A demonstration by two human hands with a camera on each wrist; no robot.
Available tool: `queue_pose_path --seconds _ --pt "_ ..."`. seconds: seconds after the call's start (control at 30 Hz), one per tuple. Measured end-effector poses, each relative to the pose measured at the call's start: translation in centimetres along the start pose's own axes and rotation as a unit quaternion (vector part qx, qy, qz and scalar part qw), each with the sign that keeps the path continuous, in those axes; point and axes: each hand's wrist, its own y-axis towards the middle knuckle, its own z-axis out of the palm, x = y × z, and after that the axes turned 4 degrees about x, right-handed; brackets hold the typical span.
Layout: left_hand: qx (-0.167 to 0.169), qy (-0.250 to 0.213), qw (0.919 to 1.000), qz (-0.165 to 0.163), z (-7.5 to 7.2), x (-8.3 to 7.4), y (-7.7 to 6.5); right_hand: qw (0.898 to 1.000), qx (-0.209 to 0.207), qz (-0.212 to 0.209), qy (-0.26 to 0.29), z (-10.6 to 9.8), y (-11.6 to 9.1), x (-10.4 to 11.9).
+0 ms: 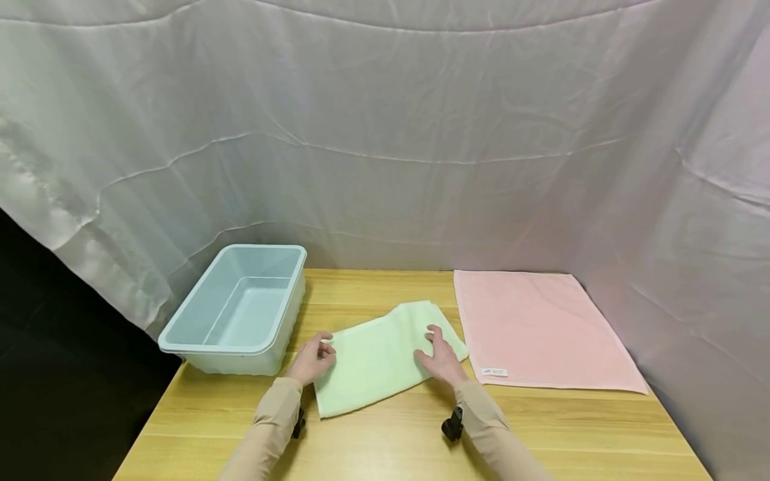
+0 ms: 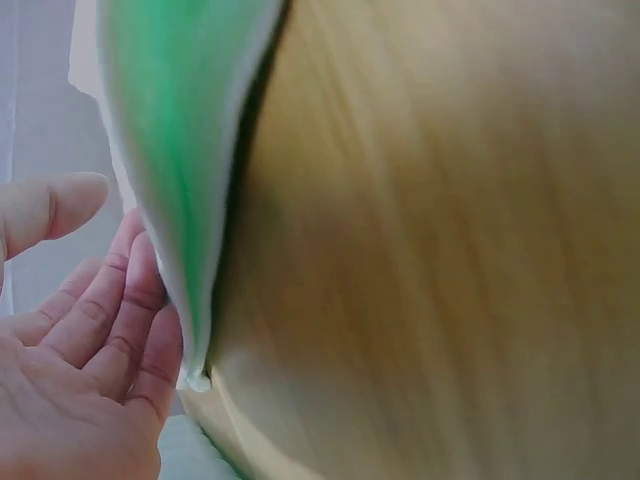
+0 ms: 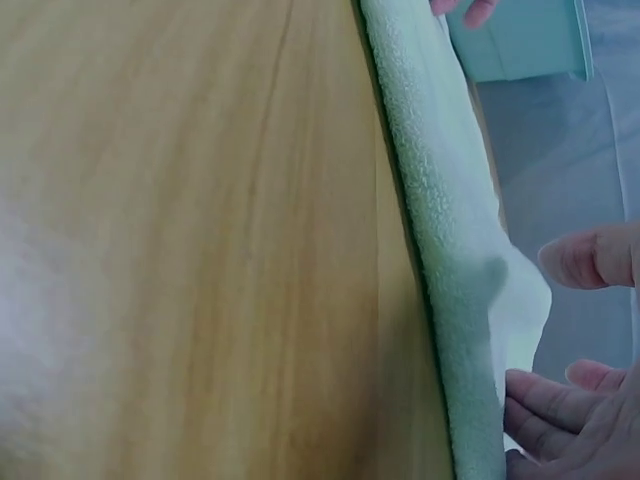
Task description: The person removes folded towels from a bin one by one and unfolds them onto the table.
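A light green towel (image 1: 375, 364), folded into a band, lies slantwise on the wooden table. At its left end is my left hand (image 1: 311, 361), thumb held apart and loosely bent fingers (image 2: 125, 310) against the towel's edge in the left wrist view. My right hand (image 1: 442, 361) is over the towel's right part, thumb and fingers spread. In the right wrist view, the right fingertips (image 3: 530, 390) meet the towel's surface (image 3: 430, 200), and the thumb stands away from it. Neither hand pinches the cloth.
A pale blue plastic basin (image 1: 237, 349) stands on the table at the left, with nothing inside. To the right, a pink towel (image 1: 541, 327) lies spread flat, a small white label at its near left corner. Grey curtains (image 1: 421, 200) hang behind and to the right of the wooden table (image 1: 385, 447).
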Motion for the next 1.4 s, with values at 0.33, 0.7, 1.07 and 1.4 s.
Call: queue_pose_path --seconds 0.33,0.7,1.07,1.4 --pt "-0.004 -0.008 0.9997 0.023 0.0 0.6 -0.4 0.999 0.015 -0.022 0.030 -0.2 1.6 -1.1" --pt "0.003 0.000 0.9992 0.039 0.3 1.0 -0.7 0.999 0.026 -0.041 0.018 -0.5 3.2 -1.5" --pt "-0.012 0.042 0.9981 0.043 0.4 0.6 -1.3 0.995 -0.029 -0.093 -0.034 0.5 2.6 -0.6" --pt "-0.014 0.057 0.9977 0.033 0.2 0.5 -1.2 0.994 -0.060 -0.055 -0.069 1.9 -0.2 1.1"
